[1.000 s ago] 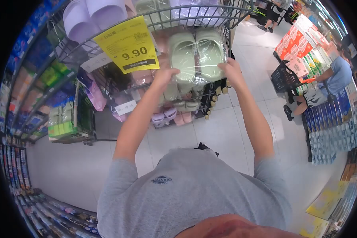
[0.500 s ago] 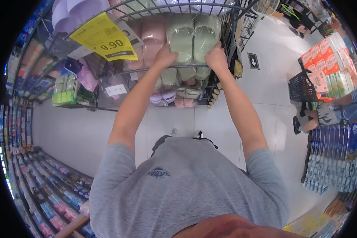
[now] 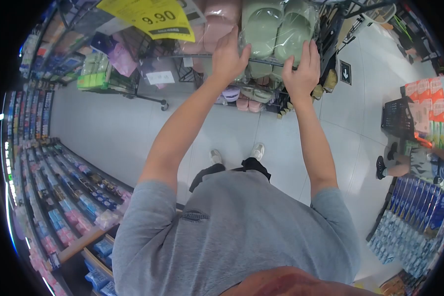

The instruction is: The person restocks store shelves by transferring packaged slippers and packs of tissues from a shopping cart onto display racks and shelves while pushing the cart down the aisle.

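Observation:
Green slippers in clear wrap [image 3: 276,32] lie in the wire rack [image 3: 182,57], at the top of the view. My left hand [image 3: 228,56] is open at their left lower edge, fingers apart over the rack's front wire, close to pink slippers [image 3: 221,24]. At their right lower edge is my right hand [image 3: 302,69], open, its fingers pointing up against the wrap. Neither hand is closed round anything. A yellow price sign reading 9.90 [image 3: 155,19] hangs left of the pink slippers.
More slippers [image 3: 249,105] sit low in the rack. Packed shelves [image 3: 59,192] line the left side. At the right, a person's leg [image 3: 395,168] shows near a black basket [image 3: 398,117] and stacked blue packs [image 3: 419,202].
The green slippers went from being held up by both my hands to lying in the rack. My fingers have opened. The view has shifted, and the rack appears higher.

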Tool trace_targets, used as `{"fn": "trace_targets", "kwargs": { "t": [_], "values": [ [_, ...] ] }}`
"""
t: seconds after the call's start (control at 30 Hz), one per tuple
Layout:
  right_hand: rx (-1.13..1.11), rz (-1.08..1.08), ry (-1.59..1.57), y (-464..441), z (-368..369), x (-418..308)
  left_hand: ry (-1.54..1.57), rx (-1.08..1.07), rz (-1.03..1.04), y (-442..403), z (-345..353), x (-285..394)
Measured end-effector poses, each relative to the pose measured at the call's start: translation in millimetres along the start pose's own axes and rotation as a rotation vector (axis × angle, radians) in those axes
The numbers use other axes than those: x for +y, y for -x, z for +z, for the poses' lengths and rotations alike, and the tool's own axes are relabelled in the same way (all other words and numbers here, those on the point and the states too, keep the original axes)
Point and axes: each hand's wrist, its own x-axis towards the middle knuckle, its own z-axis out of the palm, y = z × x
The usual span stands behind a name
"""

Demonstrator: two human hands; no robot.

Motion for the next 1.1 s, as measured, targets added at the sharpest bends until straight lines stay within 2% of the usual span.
{"fn": "trace_targets", "kwargs": {
  "t": [0.03,0.1,0.17,0.23,0.27,0.3,0.33,0.37,0.4,0.43,0.47,0.5,0.53,0.57,0.6,0.67,0.7,0.77,0.8,0.83,0.87,0.9,0.97,1.03,1.1],
  "values": [
    [-0.023,-0.013,-0.002,14,-4,-3,0.004,0.005,-0.025,15,-5,-8],
    [-0.116,-0.134,0.128,55,-9,-5,-0.029,0.019,0.277,46,-20,-22],
    [-0.102,-0.043,-0.01,94,-7,-12,-0.03,-0.08,0.171,93,-46,-18],
    [-0.369,0.085,-0.039,157,-2,-13,0.041,-0.287,-0.039,172,-54,-50],
    [-0.613,0.169,0.039,214,2,-1,0.064,-0.419,-0.182,219,-62,-70],
    [-1.124,0.382,0.201,262,1,6,0.083,-0.635,-0.388,269,-74,-93],
    [-1.413,0.52,0.215,330,-1,28,0.136,-0.831,-0.549,333,-81,-132],
    [-1.757,0.406,0.214,445,3,88,0.089,-0.978,-0.761,394,-101,-159],
    [-2.007,0.356,0.247,465,-21,73,0.073,-0.912,-0.9,461,-130,-178],
    [-2.133,0.356,0.263,477,-40,50,-0.044,-1.144,-0.837,529,-169,-205],
    [-2.119,0.435,0.29,485,-51,26,-0.276,-1.301,-1.004,616,-196,-229],
    [-2.05,0.53,0.308,489,-58,-3,-0.363,-1.275,-0.927,706,-240,-244],
    [-1.895,0.661,0.366,484,-58,-32,-0.47,-1.358,-1.016,757,-283,-242],
    [-1.72,0.78,0.401,482,-58,-60,-0.203,-0.842,-1.652,788,-318,-221],
    [-1.831,0.703,0.284,475,-49,-79,0.103,-0.205,-2.165,806,-362,-206],
    [-2.024,0.591,0.057,489,-16,-96,0.083,-0.257,-2.212,816,-406,-198],
    [-2.028,0.828,0.106,478,9,-114,0.132,-0.101,-2.276,829,-413,-204],
    [-2.137,0.581,0.196,477,74,-128,0.215,0.239,-2.391,867,-434,-207],
    [-2.046,0.224,0.195,475,110,-133,0.274,0.087,-2.313,851,-442,-220],
    [-1.92,-0.118,0.177,467,150,-144,0.249,0.062,-2.239,852,-436,-247],
    [-1.721,-0.623,0.099,454,193,-161,0.314,0.119,-2.242,827,-435,-269],
    [-1.747,0.117,-0.048,411,217,-210,0.311,0.123,-2.156,782,-434,-290],
    [-1.545,0.576,-0.381,358,260,-283,0.359,0.018,-1.894,714,-431,-342],
    [-1.404,0.583,-0.57,325,286,-343,0.345,0.041,-1.644,677,-418,-394],
    [-1.375,0.609,-0.624,318,309,-379,0.353,0.103,-1.529,624,-408,-430]
  ]
}}
